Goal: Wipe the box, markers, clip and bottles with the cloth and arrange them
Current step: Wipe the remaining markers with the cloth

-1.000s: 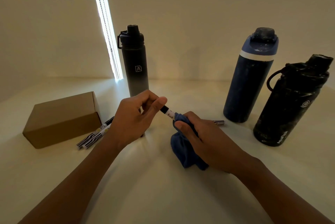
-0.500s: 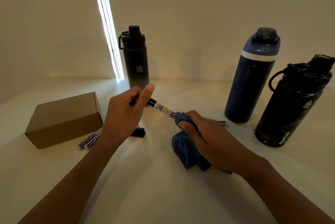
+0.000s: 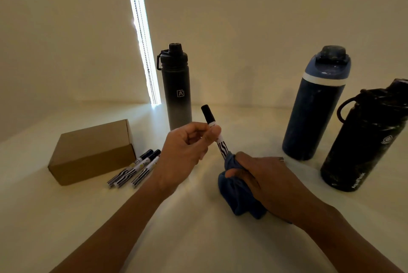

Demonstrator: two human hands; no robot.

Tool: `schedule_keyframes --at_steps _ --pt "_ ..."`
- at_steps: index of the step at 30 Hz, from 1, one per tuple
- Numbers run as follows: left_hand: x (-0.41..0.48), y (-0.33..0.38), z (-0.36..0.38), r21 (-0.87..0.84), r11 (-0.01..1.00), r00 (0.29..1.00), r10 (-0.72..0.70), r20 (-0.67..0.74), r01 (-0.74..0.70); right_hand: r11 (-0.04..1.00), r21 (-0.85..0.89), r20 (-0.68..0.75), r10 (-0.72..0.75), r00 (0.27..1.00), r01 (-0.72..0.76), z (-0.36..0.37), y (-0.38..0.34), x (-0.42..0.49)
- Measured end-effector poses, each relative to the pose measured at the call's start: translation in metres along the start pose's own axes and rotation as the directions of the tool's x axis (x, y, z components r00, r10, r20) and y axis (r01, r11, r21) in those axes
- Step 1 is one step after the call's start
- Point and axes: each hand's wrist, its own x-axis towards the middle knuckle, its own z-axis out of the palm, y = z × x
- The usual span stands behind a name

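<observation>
My left hand point(image 3: 187, 149) pinches a black-capped marker point(image 3: 208, 116) near its cap, holding it almost upright. The marker's striped lower end goes into the blue cloth point(image 3: 234, 197), which my right hand point(image 3: 262, 175) grips around it. Three more markers point(image 3: 136, 168) lie side by side next to a brown cardboard box point(image 3: 92, 151) on the left. A slim black bottle point(image 3: 176, 89) stands behind my left hand. A dark blue bottle point(image 3: 313, 109) and a black bottle point(image 3: 362, 140) stand on the right. The clip is hidden behind my left hand.
Everything sits on a pale table point(image 3: 198, 239) against a plain wall. A bright strip of window light with a bead chain point(image 3: 141, 34) runs down the wall at back left. A small metal-tipped item point(image 3: 280, 158) pokes out behind my right hand.
My left hand has pulled the marker out of the cloth and tilted it from slanted to nearly upright, sliding its grip toward the cap. The right hand stays wrapped in the cloth.
</observation>
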Motion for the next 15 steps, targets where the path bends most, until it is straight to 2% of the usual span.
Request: schedule_keyframes --at_steps 2,3,7,9,12,15 --pt "0.000 0.001 -0.001 -0.009 1.000 1.000 0.010 -0.002 -0.010 0.984 0.090 -0.320 -0.118 0.940 0.154 0.004 0.001 -0.011" --pt "0.001 0.001 -0.002 -0.010 1.000 1.000 0.011 -0.008 -0.011 0.979 0.093 -0.394 -0.129 0.910 0.179 0.005 0.002 -0.019" --pt "0.000 0.004 -0.003 0.011 1.000 1.000 0.021 0.018 -0.021 0.970 0.000 -0.435 -0.219 0.873 0.244 0.011 0.003 -0.019" --pt "0.000 0.005 -0.005 0.031 0.999 0.998 0.042 0.049 -0.044 0.965 0.016 -0.437 -0.229 0.870 0.262 0.013 0.004 -0.016" --pt "0.003 0.005 -0.013 0.038 0.997 0.995 0.060 0.082 -0.064 0.971 0.054 -0.434 -0.188 0.881 0.234 0.016 0.004 -0.016" --pt "0.002 0.007 -0.017 0.030 0.997 0.996 0.072 0.058 -0.074 0.965 0.150 -0.470 -0.121 0.874 0.214 0.014 0.007 -0.014"
